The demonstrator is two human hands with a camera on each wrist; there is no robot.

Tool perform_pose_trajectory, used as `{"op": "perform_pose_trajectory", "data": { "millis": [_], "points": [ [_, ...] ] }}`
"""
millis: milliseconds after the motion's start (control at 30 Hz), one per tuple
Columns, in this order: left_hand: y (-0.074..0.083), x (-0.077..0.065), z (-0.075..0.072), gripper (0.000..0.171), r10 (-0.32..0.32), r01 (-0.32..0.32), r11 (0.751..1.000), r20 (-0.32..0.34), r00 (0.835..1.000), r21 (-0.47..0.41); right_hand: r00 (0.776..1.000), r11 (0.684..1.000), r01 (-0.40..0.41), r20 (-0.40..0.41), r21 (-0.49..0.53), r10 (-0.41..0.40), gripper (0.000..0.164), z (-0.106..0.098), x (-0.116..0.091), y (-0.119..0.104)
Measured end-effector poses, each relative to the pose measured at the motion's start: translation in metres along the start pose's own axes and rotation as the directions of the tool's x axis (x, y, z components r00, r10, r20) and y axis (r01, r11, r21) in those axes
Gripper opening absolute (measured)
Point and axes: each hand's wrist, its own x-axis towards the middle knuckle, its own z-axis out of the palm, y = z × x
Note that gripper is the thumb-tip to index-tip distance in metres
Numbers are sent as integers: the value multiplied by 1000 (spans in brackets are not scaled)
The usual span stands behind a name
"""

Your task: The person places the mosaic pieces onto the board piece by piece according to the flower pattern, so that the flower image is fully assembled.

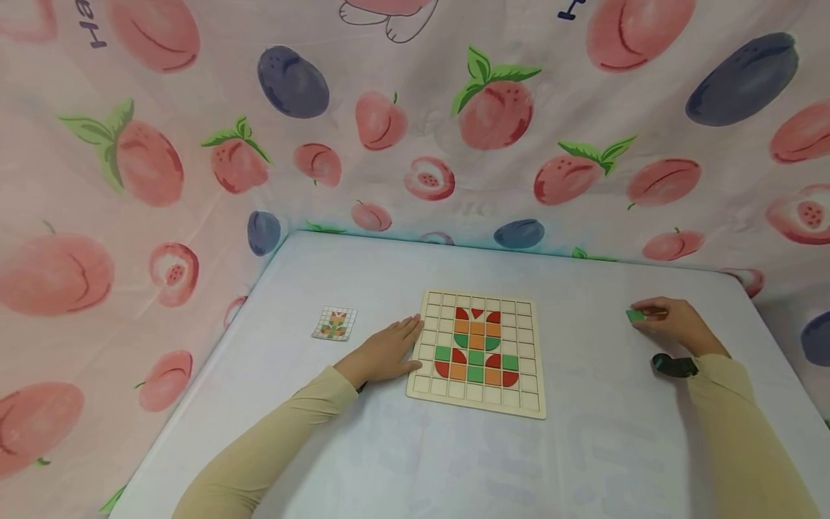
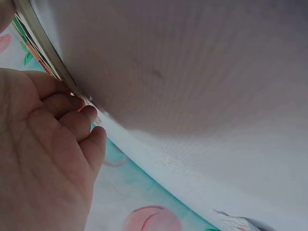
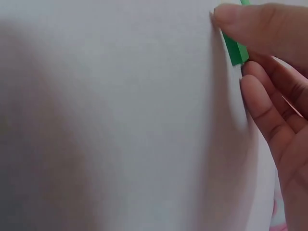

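A square wooden grid board [image 1: 520, 346] lies on the table with red, orange and green tiles set in its cells as a flower-like pattern. Against its left edge rests my left hand [image 1: 384, 352], fingers fairly straight and thumb apart. In the left wrist view, the fingers [image 2: 72, 122] touch the board's side. Well to the right of the board, my right hand [image 1: 677, 324] pinches a green tile [image 1: 635, 316] between thumb and fingers. The right wrist view shows the green tile [image 3: 234, 53] close to the white surface, partly covered by the thumb; whether it touches the cloth I cannot tell.
A small pattern card [image 1: 334, 323] with a similar coloured figure lies left of the board. White cloth covers the table [image 1: 583, 447]. A fruit-printed curtain [image 1: 402, 72] stands along the back and sides. A dark strap device [image 1: 674, 365] is on the right wrist.
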Motion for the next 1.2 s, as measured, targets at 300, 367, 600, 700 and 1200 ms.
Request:
{"op": "perform_pose_trajectory", "data": {
  "millis": [300,367,600,700,1200],
  "points": [
    [0,0,0,79,-3,3,1000,-4,1000,1,1000,999,9,20,-32,-8,42,0,-1,8],
    [1,0,0,79,-4,4,1000,-3,1000,-1,1000,999,9,25,-38,-8,40,-1,-2,7],
    [2,0,-1,79,-7,7,1000,0,1000,1,997,998,68,24,-6,-68,39,2,-6,-3],
    [2,0,-1,79,-13,13,1000,5,1000,-1,994,995,101,34,13,-101,37,7,-8,-14],
    [3,0,-2,79,-18,18,1000,13,1000,-13,919,914,385,39,130,-392,26,58,-15,-98]
  ]
}}
